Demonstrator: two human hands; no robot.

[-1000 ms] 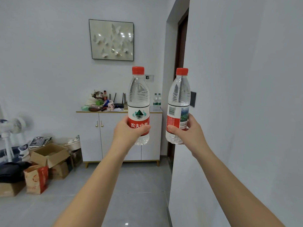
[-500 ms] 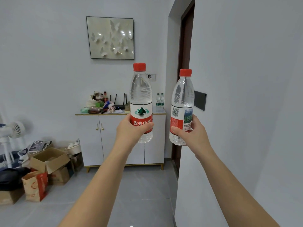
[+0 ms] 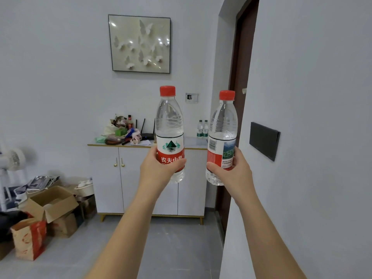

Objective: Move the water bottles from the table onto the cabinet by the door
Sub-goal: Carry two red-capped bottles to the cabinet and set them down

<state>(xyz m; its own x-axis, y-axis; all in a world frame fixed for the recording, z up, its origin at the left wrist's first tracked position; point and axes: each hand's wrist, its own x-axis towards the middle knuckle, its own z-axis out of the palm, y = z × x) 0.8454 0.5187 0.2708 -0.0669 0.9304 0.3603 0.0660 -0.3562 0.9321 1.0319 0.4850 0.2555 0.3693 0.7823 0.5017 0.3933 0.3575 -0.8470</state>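
Both upright: left grip point(image 3: 159, 170) holds left bottle point(image 3: 170, 125), right grip point(image 3: 234, 174) holds right bottle point(image 3: 222, 125), apart; floor point(image 3: 171, 248) runs to cabinet point(image 3: 106, 178) ahead, wall corner point(image 3: 256, 57) just beside right grip.

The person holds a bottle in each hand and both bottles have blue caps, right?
Not quite. Both caps are red, not blue; the head view shows it. The left hand grips the left bottle, the right hand grips the right bottle.

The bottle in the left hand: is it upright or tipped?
Upright: the left hand grips the bottle round its lower half, and the red cap sits straight above it.
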